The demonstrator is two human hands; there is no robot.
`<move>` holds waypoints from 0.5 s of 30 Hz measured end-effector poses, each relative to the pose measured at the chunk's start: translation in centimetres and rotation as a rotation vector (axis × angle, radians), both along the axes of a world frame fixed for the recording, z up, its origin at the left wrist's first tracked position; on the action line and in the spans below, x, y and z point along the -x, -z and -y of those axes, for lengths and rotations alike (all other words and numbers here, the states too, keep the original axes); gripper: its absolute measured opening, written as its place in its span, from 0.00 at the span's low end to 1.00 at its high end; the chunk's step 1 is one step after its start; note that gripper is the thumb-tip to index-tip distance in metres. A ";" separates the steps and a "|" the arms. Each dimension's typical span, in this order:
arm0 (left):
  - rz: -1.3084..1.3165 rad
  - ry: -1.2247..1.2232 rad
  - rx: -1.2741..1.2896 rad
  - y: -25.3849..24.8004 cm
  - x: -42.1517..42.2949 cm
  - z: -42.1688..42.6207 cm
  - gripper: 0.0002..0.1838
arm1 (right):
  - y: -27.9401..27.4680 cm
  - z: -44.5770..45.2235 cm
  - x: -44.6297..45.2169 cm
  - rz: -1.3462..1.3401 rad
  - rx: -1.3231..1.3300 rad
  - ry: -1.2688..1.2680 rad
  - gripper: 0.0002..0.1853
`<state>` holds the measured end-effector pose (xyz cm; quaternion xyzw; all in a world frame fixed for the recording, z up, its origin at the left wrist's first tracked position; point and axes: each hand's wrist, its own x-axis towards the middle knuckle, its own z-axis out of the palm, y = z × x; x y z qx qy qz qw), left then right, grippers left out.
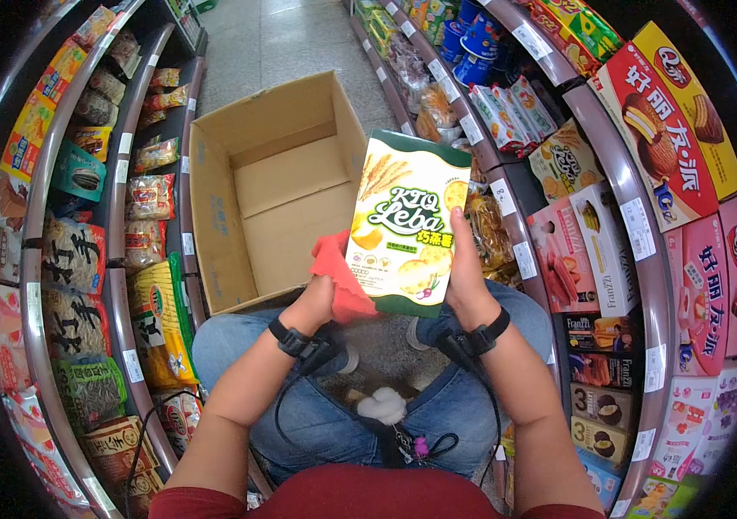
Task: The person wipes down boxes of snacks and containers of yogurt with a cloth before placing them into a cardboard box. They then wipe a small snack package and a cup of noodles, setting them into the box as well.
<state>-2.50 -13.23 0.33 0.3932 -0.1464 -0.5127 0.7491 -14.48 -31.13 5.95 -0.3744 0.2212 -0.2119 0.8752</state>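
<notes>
Upright in front of me is a white and green KTQ Leba biscuit box (403, 229), its printed front towards me. My right hand (466, 272) grips its right edge, thumb along the front side. A red cloth (341, 272) is bunched in my left hand (318, 303), pressed against the box's lower left edge. The cloth hides most of the left fingers. Just beyond and to the left stands an open cardboard carton (286, 186), its bare bottom showing.
Shelves of packaged snacks rise on both sides of the aisle (286, 39). To the right, another Leba box (566, 160) sits near pink and white Franzzi boxes (563, 255). A yellow noodle-like packet (165, 320) is at my left. Cables hang from both wrist straps.
</notes>
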 end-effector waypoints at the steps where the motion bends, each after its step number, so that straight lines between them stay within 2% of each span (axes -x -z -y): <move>1: -0.145 0.010 0.032 0.0 0.0 0.2 0.35 | -0.9 -0.3 -0.1 0.034 -0.015 -0.011 0.29; 4: -0.205 0.076 0.098 -1.1 0.0 -0.6 0.39 | -1.8 -0.8 -0.3 0.121 -0.011 0.003 0.31; 7: -0.403 0.070 0.237 -1.3 -0.1 -0.8 0.37 | -1.4 -0.6 -0.4 0.149 0.004 0.063 0.32; 10: -0.465 0.170 0.286 -3.2 -0.7 -0.3 0.37 | -1.7 -0.4 -0.4 0.204 0.039 0.143 0.32; 15: -0.645 0.258 0.153 -1.7 -0.5 -0.3 0.37 | -2.4 0.0 0.1 0.254 0.023 0.199 0.37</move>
